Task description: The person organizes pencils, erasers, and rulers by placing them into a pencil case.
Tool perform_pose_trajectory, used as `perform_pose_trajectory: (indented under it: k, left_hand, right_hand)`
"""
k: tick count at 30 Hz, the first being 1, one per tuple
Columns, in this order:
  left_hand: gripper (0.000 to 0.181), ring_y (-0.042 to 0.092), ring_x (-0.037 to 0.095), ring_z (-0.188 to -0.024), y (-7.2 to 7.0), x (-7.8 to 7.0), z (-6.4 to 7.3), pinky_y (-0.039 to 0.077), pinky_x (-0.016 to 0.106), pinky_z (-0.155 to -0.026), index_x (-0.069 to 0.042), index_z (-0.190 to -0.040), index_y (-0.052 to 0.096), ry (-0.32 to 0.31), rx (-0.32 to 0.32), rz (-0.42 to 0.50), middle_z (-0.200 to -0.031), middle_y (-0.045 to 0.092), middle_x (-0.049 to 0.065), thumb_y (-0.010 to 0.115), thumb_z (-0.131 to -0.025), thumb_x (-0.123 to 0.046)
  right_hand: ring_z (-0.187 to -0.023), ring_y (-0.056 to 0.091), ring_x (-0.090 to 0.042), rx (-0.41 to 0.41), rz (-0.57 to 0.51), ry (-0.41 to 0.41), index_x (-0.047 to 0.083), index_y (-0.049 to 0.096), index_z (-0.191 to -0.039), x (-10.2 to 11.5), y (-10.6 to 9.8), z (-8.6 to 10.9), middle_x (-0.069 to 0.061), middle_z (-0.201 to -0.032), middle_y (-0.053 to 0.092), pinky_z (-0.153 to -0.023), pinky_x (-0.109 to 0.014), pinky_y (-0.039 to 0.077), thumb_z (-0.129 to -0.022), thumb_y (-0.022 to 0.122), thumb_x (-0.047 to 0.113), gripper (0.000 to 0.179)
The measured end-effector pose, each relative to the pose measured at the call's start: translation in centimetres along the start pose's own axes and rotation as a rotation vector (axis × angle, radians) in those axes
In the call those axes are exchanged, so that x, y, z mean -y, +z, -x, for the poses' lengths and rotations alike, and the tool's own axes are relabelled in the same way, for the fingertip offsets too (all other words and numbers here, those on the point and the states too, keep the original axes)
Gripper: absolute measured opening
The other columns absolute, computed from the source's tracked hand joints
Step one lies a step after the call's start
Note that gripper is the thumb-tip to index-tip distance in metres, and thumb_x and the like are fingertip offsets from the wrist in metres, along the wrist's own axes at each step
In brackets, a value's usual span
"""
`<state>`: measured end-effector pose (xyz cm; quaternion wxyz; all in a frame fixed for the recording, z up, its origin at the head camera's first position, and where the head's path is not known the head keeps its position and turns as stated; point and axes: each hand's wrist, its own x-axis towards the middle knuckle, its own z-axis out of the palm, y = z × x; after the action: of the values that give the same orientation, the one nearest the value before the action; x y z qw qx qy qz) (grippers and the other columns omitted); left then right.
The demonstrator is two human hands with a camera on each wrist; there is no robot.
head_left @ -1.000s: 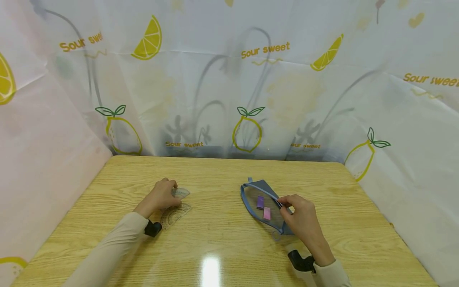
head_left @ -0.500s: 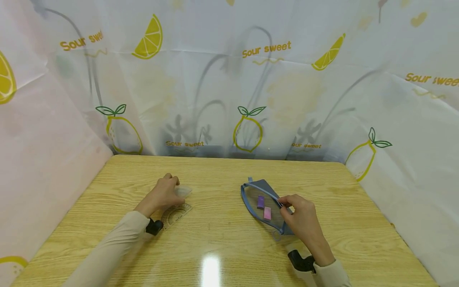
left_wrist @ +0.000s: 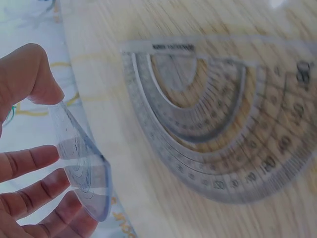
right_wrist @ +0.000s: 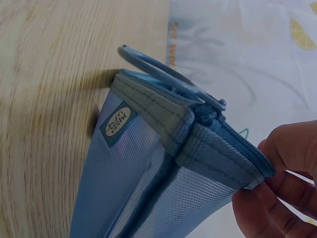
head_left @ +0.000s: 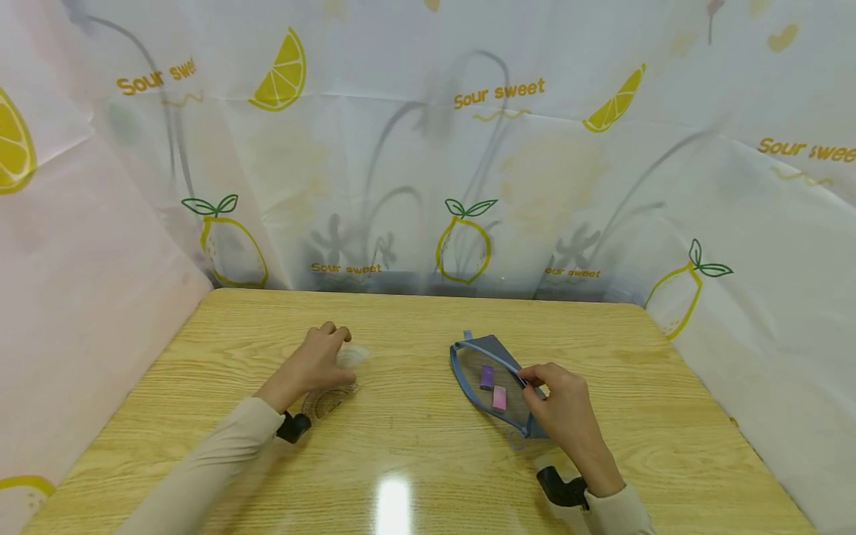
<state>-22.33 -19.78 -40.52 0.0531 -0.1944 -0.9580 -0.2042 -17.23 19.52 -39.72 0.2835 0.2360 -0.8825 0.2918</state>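
Observation:
My left hand (head_left: 316, 365) pinches a small clear protractor (left_wrist: 81, 171) between thumb and fingertips, holding it tilted on edge in the left wrist view. Beneath and beside that hand, a second clear protractor (left_wrist: 218, 181) with printed degree marks lies on the table. On the right, a blue mesh zip pouch (right_wrist: 133, 168) gapes at the top, its zipper undone. The thumb and fingers of my right hand (head_left: 563, 401) grip its rim. Inside the pouch show a small purple block (head_left: 487, 377) and a pink one (head_left: 499, 398).
A blue ring (right_wrist: 168, 74) hangs at the pouch's zipper end. The wooden table (head_left: 414, 475) reaches back to a white curtain (head_left: 381, 171) printed with lemons, which also closes off both sides. Each wrist carries a black camera mount (head_left: 562, 487).
My left hand has shifted a little right and away from me, carrying the small protractor over the lying one. The right hand stays on the pouch rim.

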Motion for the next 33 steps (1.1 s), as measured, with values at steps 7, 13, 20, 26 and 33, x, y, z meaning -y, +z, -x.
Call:
perform_pose_trajectory:
  k: [7, 13, 20, 26, 33]
  left_hand:
    - [0.05, 0.043, 0.033, -0.085, -0.1, -0.9, 0.2, 0.04, 0.043, -0.069, 0.003, -0.116, 0.058, 0.022, -0.014, -0.013, -0.1, 0.05, 0.014, 0.071, -0.073, -0.017]
    - [0.052, 0.041, 0.03, -0.081, -0.3, -1.4, 0.1, 0.038, 0.037, -0.061, 0.002, -0.117, 0.058, 0.014, -0.013, -0.032, -0.1, 0.051, 0.014, 0.071, -0.071, -0.018]
    - [0.051, 0.039, 0.028, -0.078, -0.4, -1.9, 0.1, 0.035, 0.033, -0.054, 0.001, -0.116, 0.059, 0.025, -0.024, -0.047, -0.099, 0.051, 0.014, 0.071, -0.07, -0.019]
    - [0.05, 0.039, 0.027, -0.077, -0.5, -2.4, 0.1, 0.035, 0.032, -0.055, 0.001, -0.115, 0.06, 0.07, -0.057, -0.062, -0.098, 0.052, 0.012, 0.071, -0.069, -0.017]
    - [0.048, 0.041, 0.027, -0.079, -0.6, -3.4, 0.0, 0.039, 0.035, -0.06, 0.0, -0.114, 0.061, 0.133, -0.091, -0.074, -0.099, 0.053, 0.011, 0.071, -0.07, -0.017]
  right_hand:
    - [-0.069, 0.062, -0.016, 0.007, 0.006, 0.013, 0.002, 0.073, -0.088, 0.1, -0.1, 0.0, -0.008, -0.082, 0.067, -0.04, -0.02, 0.032, -0.07, 0.071, -0.017, 0.026]
    - [-0.068, 0.062, -0.016, 0.01, 0.012, 0.02, 0.003, 0.072, -0.087, 0.2, -0.2, 0.0, -0.005, -0.081, 0.066, -0.041, -0.021, 0.033, -0.07, 0.072, -0.017, 0.026]
    - [-0.069, 0.062, -0.016, 0.014, 0.014, 0.024, 0.002, 0.073, -0.087, 0.1, -0.3, 0.0, -0.007, -0.081, 0.067, -0.041, -0.021, 0.032, -0.071, 0.072, -0.017, 0.025]
    - [-0.069, 0.062, -0.016, 0.01, 0.021, 0.023, 0.003, 0.073, -0.087, 0.1, -0.3, 0.1, -0.007, -0.081, 0.066, -0.044, -0.021, 0.035, -0.07, 0.073, -0.016, 0.025]
    - [-0.069, 0.062, -0.016, 0.011, 0.015, 0.029, 0.003, 0.073, -0.087, 0.1, -0.3, 0.1, -0.007, -0.081, 0.067, -0.042, -0.021, 0.034, -0.07, 0.073, -0.017, 0.026]
